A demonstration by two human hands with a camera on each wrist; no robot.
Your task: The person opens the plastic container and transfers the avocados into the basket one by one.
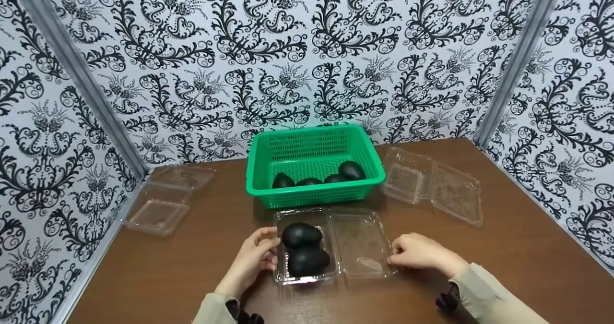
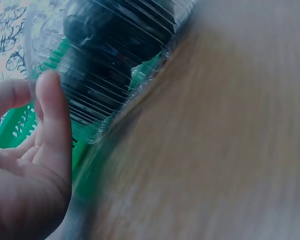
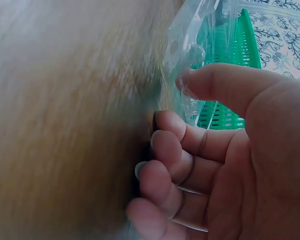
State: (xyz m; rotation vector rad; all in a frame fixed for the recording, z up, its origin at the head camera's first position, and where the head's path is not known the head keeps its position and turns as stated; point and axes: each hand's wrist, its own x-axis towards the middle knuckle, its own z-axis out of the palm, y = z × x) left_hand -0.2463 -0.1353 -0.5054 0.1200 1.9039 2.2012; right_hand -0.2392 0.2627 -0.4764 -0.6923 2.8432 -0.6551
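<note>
A clear plastic clamshell container lies unfolded on the table in front of the basket. Two dark avocados sit one behind the other in its left half. At the container's left rim is my left hand; its thumb and forefinger pinch the edge in the left wrist view. My right hand holds the outer edge of the flat lid on the right. In the right wrist view, the thumb lies on the lid's edge and the other fingers curl by the tabletop.
Behind the container stands a green plastic basket with several avocados along its near side. Another unfolded clear container lies at the left, and a third clear container at the right. Patterned walls bound the wooden table.
</note>
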